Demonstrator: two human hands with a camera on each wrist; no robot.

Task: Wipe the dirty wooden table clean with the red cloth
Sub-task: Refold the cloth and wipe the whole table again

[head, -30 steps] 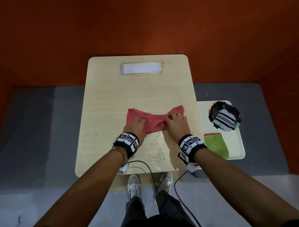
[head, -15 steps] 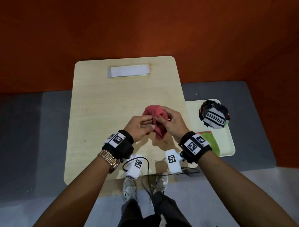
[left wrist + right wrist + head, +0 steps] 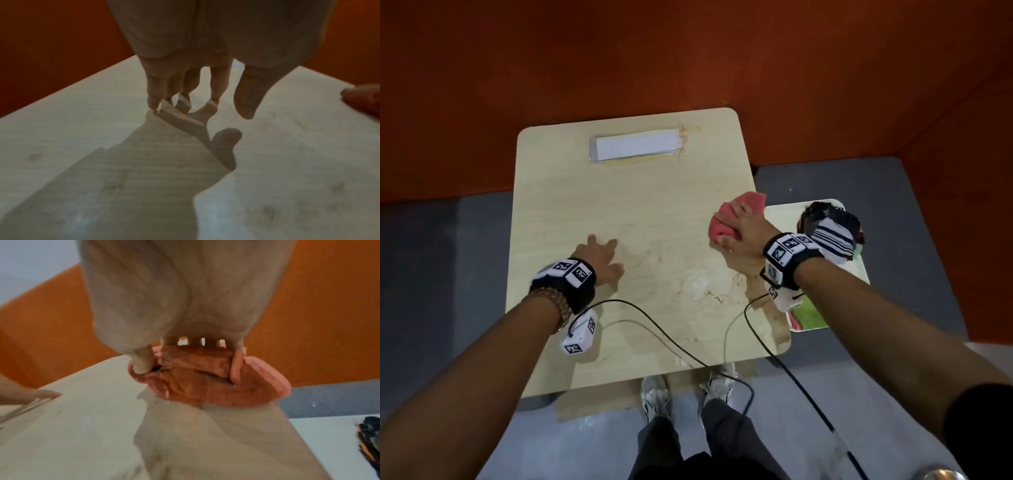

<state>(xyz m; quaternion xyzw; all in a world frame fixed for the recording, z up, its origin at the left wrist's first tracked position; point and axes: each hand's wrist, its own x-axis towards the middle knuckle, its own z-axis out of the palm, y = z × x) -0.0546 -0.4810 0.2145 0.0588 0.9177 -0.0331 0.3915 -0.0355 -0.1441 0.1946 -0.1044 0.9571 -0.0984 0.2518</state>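
Note:
The red cloth (image 3: 736, 216) is bunched into a wad at the right edge of the pale wooden table (image 3: 619, 192). My right hand (image 3: 739, 228) grips it from above, with fingers and thumb curled round the wad (image 3: 205, 379), which rests on the tabletop (image 3: 72, 426). Smears and pale crusty stains (image 3: 698, 284) mark the wood in front of that hand. My left hand (image 3: 601, 255) lies flat on the table's left-middle part, its straight fingers (image 3: 153, 95) touching the surface (image 3: 82, 146) and holding nothing.
A white label (image 3: 637, 145) is stuck near the table's far edge. Right of the table a white tray (image 3: 784, 214) holds a striped dark bundle of cloths (image 3: 832, 233) and a green cloth (image 3: 811, 317). Orange walls stand close behind. Cables (image 3: 654, 329) trail over the table's front.
Both hands held the bunched cloth above the table's middle. Now my right hand alone has carried it to the right edge, and my left hand has let go and settled flat on the table.

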